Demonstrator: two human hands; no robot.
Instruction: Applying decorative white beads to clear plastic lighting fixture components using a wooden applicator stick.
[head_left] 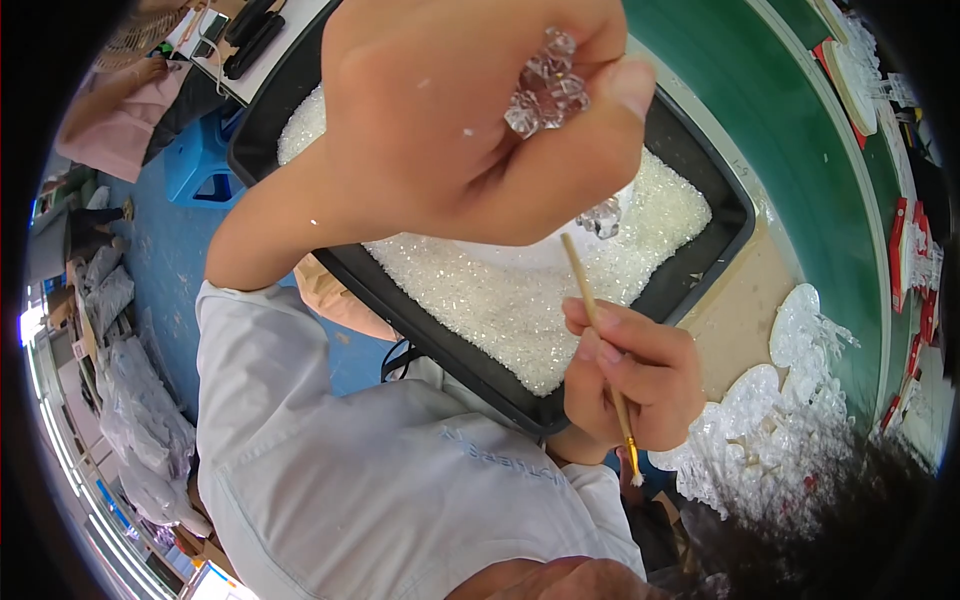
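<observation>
Clear beads (548, 92) clasped in my upper-centre left grip (450, 125) seem mid-handling, next needing steadiness, my right grip (640, 372) pinching a brush (622, 414).

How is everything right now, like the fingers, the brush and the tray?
Left fingers: closed around clear beads
Right fingers: pinching the brush
Brush: slanted, bristles low in the picture
Black tray: holding sparkly grains
Clear plastic pieces: heaped beside the tray

The scene is viewed from the person's head through a wide fisheye lens, faced downward: the left hand (450, 130) is caught very near, the black tray (705, 265) farther below, and the wearer's shirt (380, 480) toward the lower edge.
</observation>
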